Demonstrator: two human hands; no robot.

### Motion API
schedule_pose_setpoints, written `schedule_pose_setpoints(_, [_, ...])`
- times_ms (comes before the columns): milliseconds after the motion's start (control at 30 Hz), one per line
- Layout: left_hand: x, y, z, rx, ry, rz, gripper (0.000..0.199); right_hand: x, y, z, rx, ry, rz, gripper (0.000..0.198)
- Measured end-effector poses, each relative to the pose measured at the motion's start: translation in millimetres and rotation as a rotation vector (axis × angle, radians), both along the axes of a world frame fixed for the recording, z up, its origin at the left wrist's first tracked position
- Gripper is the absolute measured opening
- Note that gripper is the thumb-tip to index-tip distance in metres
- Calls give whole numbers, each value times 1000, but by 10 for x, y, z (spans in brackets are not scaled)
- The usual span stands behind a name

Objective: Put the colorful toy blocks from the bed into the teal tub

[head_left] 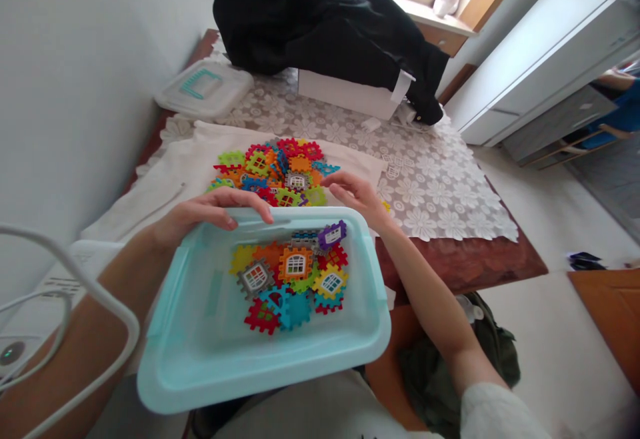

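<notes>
A light-blue plastic bin (195,359) is tilted toward me at the table's front edge, with several interlocking building tiles (295,264) in its bottom. My left hand (220,206) grips the bin's far rim, its fingers lying over the edge. Beyond that rim, a heap of colourful building tiles (270,169) lies on a white cloth. My right hand (355,194) reaches past the bin's far right corner to the near right side of the heap. Its fingers are apart, and I see nothing held in them.
A translucent lid (205,89) with a turquoise handle lies at the table's back left. Black fabric (330,26) drapes over a white box (345,92) at the back. A white cable (100,286) loops at the near left. A dark bag (450,372) is below, at right.
</notes>
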State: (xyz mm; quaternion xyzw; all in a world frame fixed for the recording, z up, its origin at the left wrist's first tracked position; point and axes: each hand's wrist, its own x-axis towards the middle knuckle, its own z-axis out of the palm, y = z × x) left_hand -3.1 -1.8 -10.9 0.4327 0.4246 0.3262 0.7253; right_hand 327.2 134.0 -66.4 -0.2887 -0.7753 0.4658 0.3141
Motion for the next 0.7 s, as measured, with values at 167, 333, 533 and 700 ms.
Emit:
schedule_pose_setpoints(167, [-4, 9, 0, 45, 36, 26, 32, 42, 3, -79, 295, -413, 58, 52])
schedule_pose_setpoints(333, [-3, 11, 12, 85, 29, 14, 31, -15, -23, -131, 309, -434, 34, 37])
schedule_pose_setpoints(533, [71, -48, 117, 15, -4, 55, 31, -62, 127, -295, 102, -170, -73, 39])
schedule_pose_setpoints(700, [84, -38, 161, 3, -28, 41, 28, -57, 130, -256, -44, -51, -139, 31])
